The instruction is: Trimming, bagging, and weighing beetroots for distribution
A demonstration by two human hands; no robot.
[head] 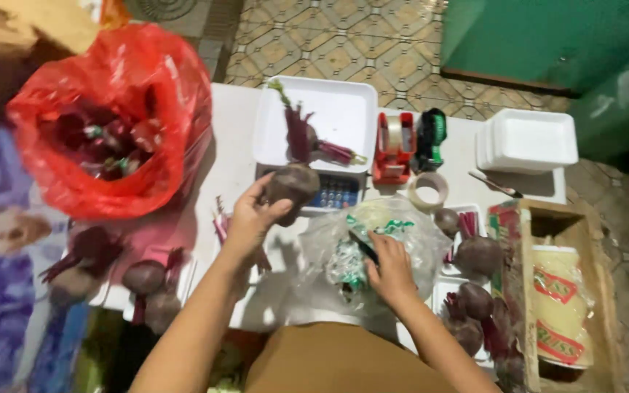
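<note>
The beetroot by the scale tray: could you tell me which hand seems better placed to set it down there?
Probably the left hand: it already grips the beetroot beside the scale tray, while the right hand rests on the plastic bag.

both forearms are bare, with no sleeves reaching them, and the left hand (250, 218) and right hand (389, 271) wear no gloves. a tan-brown garment covers the torso below.
</note>
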